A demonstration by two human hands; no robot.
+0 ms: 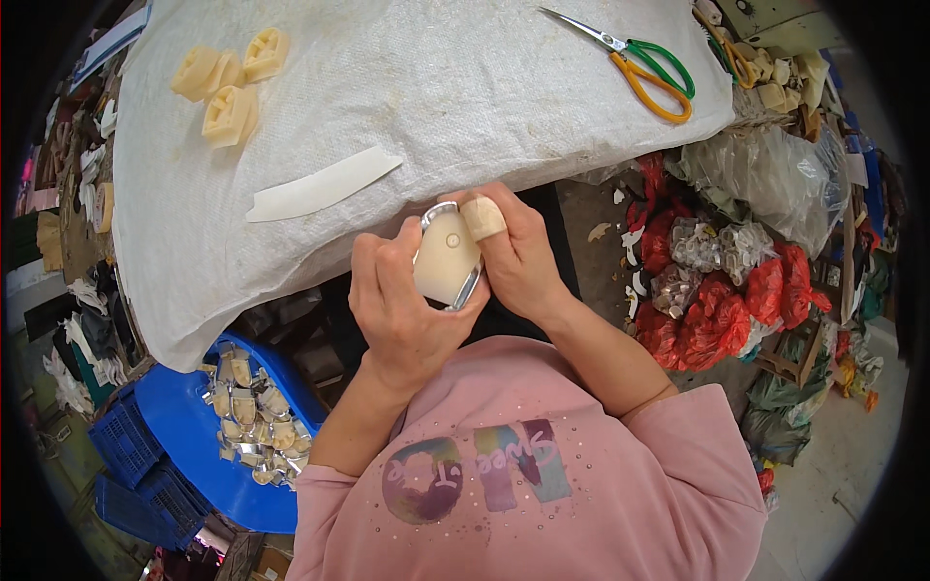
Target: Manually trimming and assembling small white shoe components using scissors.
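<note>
Near the edge of the white-covered table (465, 87), both my hands grip a cream rounded piece with a shiny silver rim (448, 257), perhaps a shoe heel. A small round mark shows on its flat face. My left hand (402, 300) wraps its left side and lower end. On the other side, my right hand (523, 257) presses with the thumb, which wears a beige cover (482, 218); its other fingers are partly hidden. A pale curved strip (325, 184) lies on the cloth, left of my hands.
Several cream rolls (231, 116) sit at the table's far left. Scissors with green and orange handles (654, 77) lie far right. A blue chair (174, 474) at lower left holds several similar silver-edged pieces (247, 412). Red plastic bags (717, 324) crowd the floor at right.
</note>
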